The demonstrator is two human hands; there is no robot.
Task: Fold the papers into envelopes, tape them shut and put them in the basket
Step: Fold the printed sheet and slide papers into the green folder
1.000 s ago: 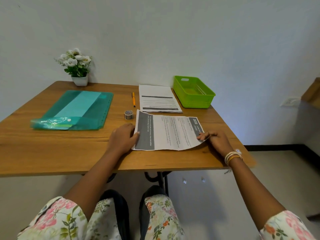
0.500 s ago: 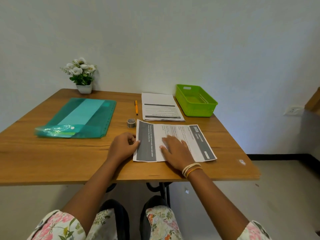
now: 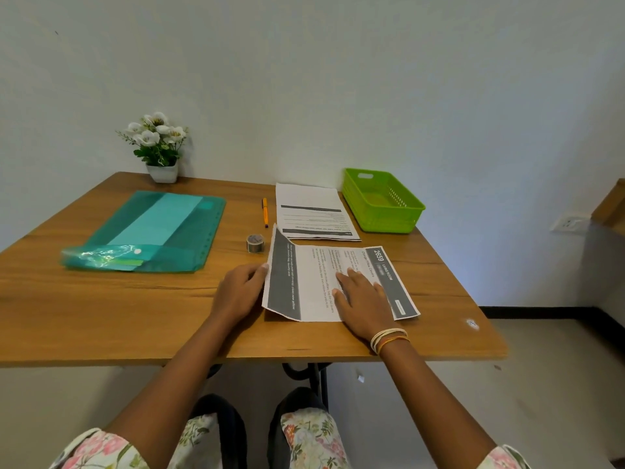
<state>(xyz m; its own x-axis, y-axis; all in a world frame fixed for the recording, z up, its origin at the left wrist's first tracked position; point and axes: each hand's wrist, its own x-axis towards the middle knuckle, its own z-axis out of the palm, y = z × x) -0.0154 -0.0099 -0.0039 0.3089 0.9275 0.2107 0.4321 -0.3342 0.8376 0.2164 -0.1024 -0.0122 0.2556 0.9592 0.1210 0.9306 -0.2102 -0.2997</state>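
Note:
A printed sheet of paper (image 3: 311, 282) lies sideways on the wooden table (image 3: 101, 316) in front of me. My left hand (image 3: 238, 291) pinches its left edge, and that grey-banded edge stands lifted off the table. My right hand (image 3: 362, 299) presses flat on the middle of the sheet, fingers straight. A second printed sheet (image 3: 313, 211) lies flat behind it. A small roll of tape (image 3: 255, 243) stands just left of the lifted edge. The green basket (image 3: 382, 201) sits at the back right with nothing visible inside.
An orange pen (image 3: 265, 211) lies between the tape and the second sheet. A teal plastic folder (image 3: 148, 231) covers the left part of the table. A white pot of flowers (image 3: 157, 147) stands at the back left by the wall.
My right hand left the sheet's right edge and came to press flat on its middle. My left hand has raised the sheet's left edge off the table.

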